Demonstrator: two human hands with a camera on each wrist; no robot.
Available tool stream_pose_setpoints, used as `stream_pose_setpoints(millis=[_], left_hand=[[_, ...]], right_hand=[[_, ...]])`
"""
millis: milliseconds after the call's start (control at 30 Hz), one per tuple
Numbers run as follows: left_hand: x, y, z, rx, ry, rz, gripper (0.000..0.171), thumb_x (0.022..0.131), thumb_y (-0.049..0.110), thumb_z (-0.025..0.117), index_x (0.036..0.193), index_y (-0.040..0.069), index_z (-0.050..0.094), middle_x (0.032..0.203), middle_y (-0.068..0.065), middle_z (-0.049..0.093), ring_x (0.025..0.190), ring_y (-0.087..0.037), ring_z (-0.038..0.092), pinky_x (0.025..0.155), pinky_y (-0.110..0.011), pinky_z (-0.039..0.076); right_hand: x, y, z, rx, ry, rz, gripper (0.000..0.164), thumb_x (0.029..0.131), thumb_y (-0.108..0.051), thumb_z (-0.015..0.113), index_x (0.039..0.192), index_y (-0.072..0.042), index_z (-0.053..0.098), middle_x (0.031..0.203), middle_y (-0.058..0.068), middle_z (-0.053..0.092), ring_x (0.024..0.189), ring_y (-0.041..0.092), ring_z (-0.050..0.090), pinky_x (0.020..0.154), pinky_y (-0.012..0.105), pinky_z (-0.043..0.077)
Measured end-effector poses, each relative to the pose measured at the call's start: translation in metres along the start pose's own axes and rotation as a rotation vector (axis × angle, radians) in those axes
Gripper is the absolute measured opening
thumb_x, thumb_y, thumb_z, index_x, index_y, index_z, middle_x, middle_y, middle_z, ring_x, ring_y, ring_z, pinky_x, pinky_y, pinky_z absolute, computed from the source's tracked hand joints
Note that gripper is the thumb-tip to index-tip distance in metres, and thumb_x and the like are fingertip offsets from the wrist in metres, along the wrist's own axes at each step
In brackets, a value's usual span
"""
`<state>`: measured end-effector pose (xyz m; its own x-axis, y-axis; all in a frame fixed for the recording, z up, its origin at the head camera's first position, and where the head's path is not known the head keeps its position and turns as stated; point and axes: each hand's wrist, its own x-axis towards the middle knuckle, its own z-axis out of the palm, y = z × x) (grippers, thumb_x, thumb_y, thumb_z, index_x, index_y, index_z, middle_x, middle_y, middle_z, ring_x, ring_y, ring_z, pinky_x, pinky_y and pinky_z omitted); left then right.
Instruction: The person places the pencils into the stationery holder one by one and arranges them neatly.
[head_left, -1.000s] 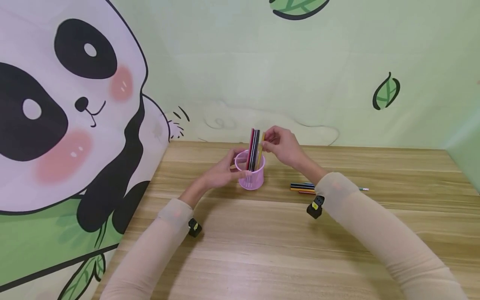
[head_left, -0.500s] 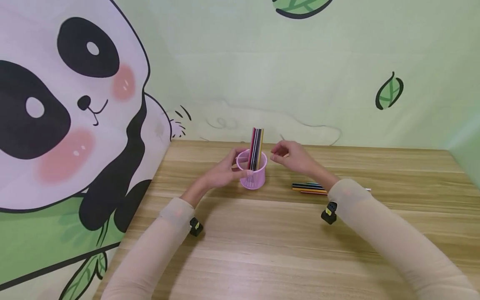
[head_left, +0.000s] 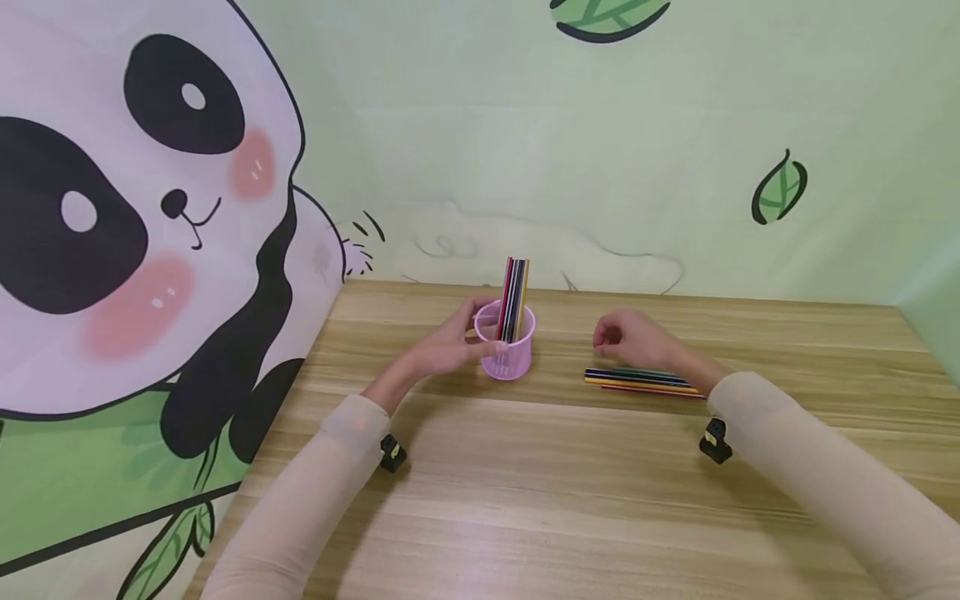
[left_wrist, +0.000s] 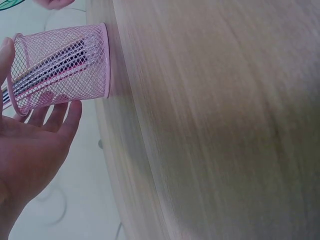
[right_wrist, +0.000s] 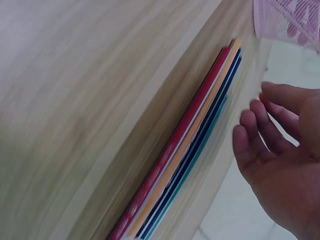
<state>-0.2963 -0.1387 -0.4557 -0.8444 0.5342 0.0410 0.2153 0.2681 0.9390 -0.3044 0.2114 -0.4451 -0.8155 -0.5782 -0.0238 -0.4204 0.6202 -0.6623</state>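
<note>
A pink mesh pencil cup [head_left: 519,365] stands on the table, with several pencils [head_left: 513,287] upright inside: red, black and yellow ones. My left hand [head_left: 444,346] grips the cup from its left side, thumb across the front near the rim and fingers round the back. In the left wrist view the fingers of the left hand [left_wrist: 30,155] lie along the mesh wall [left_wrist: 100,82]. My right hand [head_left: 637,340], loosely curled around nothing, hovers just behind a small row of pencils [head_left: 637,382] lying on the table. The right wrist view shows red, orange, dark blue and teal pencils [right_wrist: 185,140] side by side.
The wooden table [head_left: 525,500] meets a pale green wall cloth [head_left: 480,167] at its back edge. A large panda print [head_left: 187,208] covers the left side. Each sleeve carries a small black camera, one of them at the right wrist [head_left: 716,442].
My right hand has let go of the yellow pencil, now standing in the cup, and moved right and toward the lying pencils. The left hand has kept its grip on the cup.
</note>
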Motion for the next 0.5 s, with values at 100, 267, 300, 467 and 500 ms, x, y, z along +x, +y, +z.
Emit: stream_pose_setpoints(millis=[100,267,300,467,500], left_hand=[[0.000,0.001,0.000,-0.001,0.003,0.001,0.077,0.098,0.015,0.077,0.158,0.008,0.030,0.156,-0.015,0.046,0.146,-0.031,0.045,0.120,-0.046,0.044],[0.000,0.001,0.000,-0.005,0.008,0.000,0.076,0.097,0.014,0.078,0.157,0.008,0.032,0.155,-0.014,0.047,0.147,-0.031,0.045,0.120,-0.044,0.044],[0.000,0.001,0.000,-0.004,0.009,0.000,0.076,0.097,0.014,0.078,0.157,0.009,0.032,0.155,-0.014,0.047,0.147,-0.030,0.045,0.120,-0.044,0.045],[0.000,0.002,0.000,0.001,0.007,-0.002,0.075,0.097,0.014,0.078,0.157,0.010,0.032,0.155,-0.012,0.047,0.147,-0.029,0.045,0.120,-0.043,0.045],[-0.001,0.002,0.000,0.002,0.006,-0.003,0.075,0.097,0.014,0.078,0.157,0.010,0.032,0.155,-0.012,0.047,0.147,-0.029,0.045,0.120,-0.043,0.045]], right_hand=[[-0.009,0.005,-0.005,-0.015,-0.050,0.026,0.006,0.098,0.000,0.072,0.093,-0.003,0.071,0.085,0.005,0.068,0.079,0.018,0.058,0.069,0.030,0.053],[-0.017,0.013,-0.011,-0.057,-0.099,0.032,0.005,0.098,-0.001,0.073,0.093,-0.003,0.071,0.086,0.004,0.067,0.079,0.018,0.058,0.070,0.032,0.053],[-0.018,0.016,-0.011,-0.069,-0.103,0.031,0.006,0.098,0.000,0.073,0.093,-0.004,0.071,0.086,0.004,0.067,0.079,0.018,0.058,0.070,0.032,0.053],[-0.020,0.023,-0.011,-0.102,-0.110,0.031,0.007,0.098,-0.001,0.073,0.093,-0.006,0.071,0.085,0.002,0.067,0.080,0.017,0.059,0.071,0.031,0.053],[-0.021,0.024,-0.010,-0.100,-0.111,0.033,0.007,0.098,-0.001,0.073,0.093,-0.006,0.071,0.085,0.002,0.067,0.080,0.017,0.059,0.072,0.032,0.053]])
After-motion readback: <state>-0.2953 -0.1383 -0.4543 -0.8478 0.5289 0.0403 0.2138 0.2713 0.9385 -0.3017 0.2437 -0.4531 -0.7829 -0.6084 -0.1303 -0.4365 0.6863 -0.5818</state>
